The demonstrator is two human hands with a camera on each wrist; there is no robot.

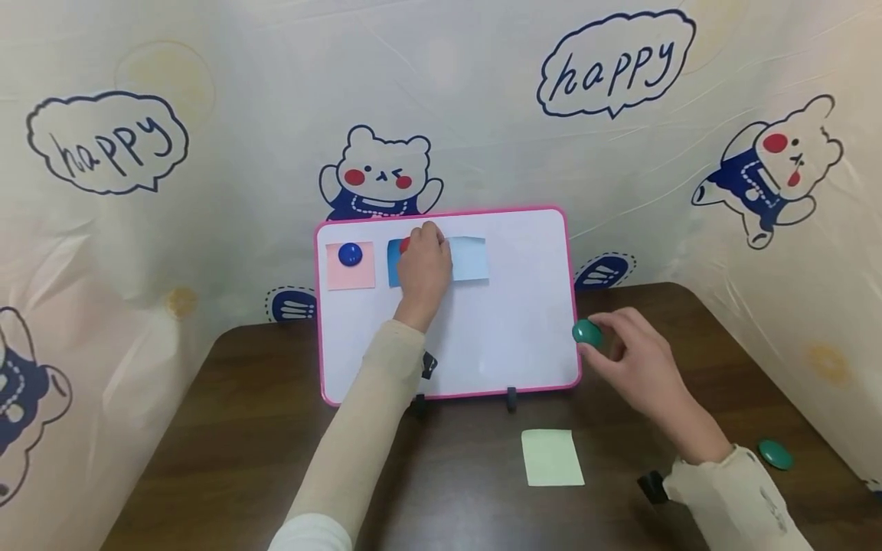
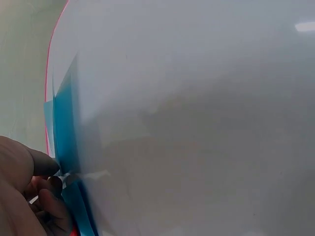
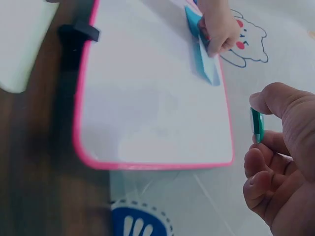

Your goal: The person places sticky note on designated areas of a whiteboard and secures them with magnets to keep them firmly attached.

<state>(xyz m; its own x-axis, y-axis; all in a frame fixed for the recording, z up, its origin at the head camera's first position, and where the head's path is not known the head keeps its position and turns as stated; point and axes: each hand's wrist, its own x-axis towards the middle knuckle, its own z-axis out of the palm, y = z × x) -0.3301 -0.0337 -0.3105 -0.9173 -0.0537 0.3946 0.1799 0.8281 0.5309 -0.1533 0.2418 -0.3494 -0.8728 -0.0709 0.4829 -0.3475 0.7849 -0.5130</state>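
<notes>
A whiteboard (image 1: pixel 510 329) with a pink frame stands upright on the table. My left hand (image 1: pixel 425 268) is at its upper part, pinching the near edge of a light blue sticky note (image 1: pixel 470 259). Partly covered by that hand are a darker blue note (image 1: pixel 393 268) and a red magnet (image 1: pixel 404 245). To the left, a round blue magnet (image 1: pixel 350 254) sits on a pink note (image 1: pixel 351 277). Beside the board's right edge, my right hand (image 1: pixel 637 363) holds a round green magnet (image 3: pixel 257 125) between thumb and fingertips, apart from the board.
A pale green note (image 1: pixel 553 458) lies on the brown table (image 1: pixel 227 444) in front of the board. Another green magnet (image 1: pixel 775 454) lies near the table's right edge. Small black stands (image 1: pixel 511 399) support the board's bottom. A printed curtain (image 1: pixel 482 99) hangs behind.
</notes>
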